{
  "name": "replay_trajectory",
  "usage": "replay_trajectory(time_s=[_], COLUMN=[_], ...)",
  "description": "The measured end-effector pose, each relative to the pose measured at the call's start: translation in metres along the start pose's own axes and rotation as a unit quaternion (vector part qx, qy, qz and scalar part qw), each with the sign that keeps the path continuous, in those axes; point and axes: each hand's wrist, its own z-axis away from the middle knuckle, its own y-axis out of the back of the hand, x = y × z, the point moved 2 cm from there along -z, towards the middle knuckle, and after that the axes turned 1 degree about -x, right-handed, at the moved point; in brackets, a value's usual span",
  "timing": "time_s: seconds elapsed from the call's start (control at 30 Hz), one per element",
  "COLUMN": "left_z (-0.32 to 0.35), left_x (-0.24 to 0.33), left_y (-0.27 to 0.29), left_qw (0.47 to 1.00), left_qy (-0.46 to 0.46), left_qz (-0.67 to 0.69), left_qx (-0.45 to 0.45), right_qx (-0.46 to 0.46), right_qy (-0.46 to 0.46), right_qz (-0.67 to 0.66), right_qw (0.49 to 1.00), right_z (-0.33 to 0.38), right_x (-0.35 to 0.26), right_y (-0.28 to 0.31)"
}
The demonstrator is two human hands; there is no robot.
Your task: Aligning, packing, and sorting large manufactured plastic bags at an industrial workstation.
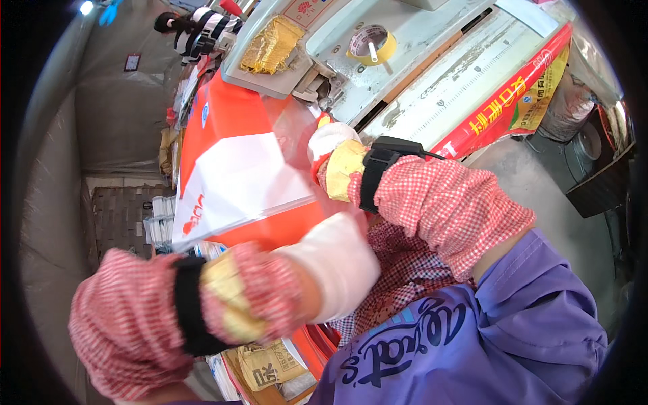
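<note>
A large orange-red and white plastic sack (236, 179) lies slanted in front of me, its edge running under the working end of what looks like a pale industrial sewing machine (287, 77). My right hand (331, 142), in a white glove, is at the sack's right edge, close to the machine's metal parts (318, 86). Its fingers are mostly hidden. My left hand (344, 266), also white-gloved, is smeared by motion over the sack's near end, and its fingers cannot be made out. Both forearms wear red checked sleeves with black straps.
A yellow tape roll (372, 46) rests on the machine bed, and a yellow woven cloth (272, 44) covers part of the machine. Printed red and yellow sheeting (506, 101) edges the worktop at right. Stacked sacks (270, 364) lie below my left arm. Another person (202, 34) is at the far left.
</note>
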Motion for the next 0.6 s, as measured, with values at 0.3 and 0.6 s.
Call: replay_trajectory(time_s=[0.3,0.6], left_z=[0.031,-0.022], left_x=[-0.003,0.0], left_y=[0.017,0.004], left_qw=[0.999,0.975], left_qy=[-0.02,0.022], left_qz=[0.022,0.114], left_qx=[-0.039,0.191], right_qx=[0.042,0.09], right_qy=[0.395,0.565], right_qz=[-0.621,-0.737], right_qw=[0.675,0.359], right_z=[-0.018,-0.002], right_x=[0.058,0.076], right_y=[-0.049,-0.072])
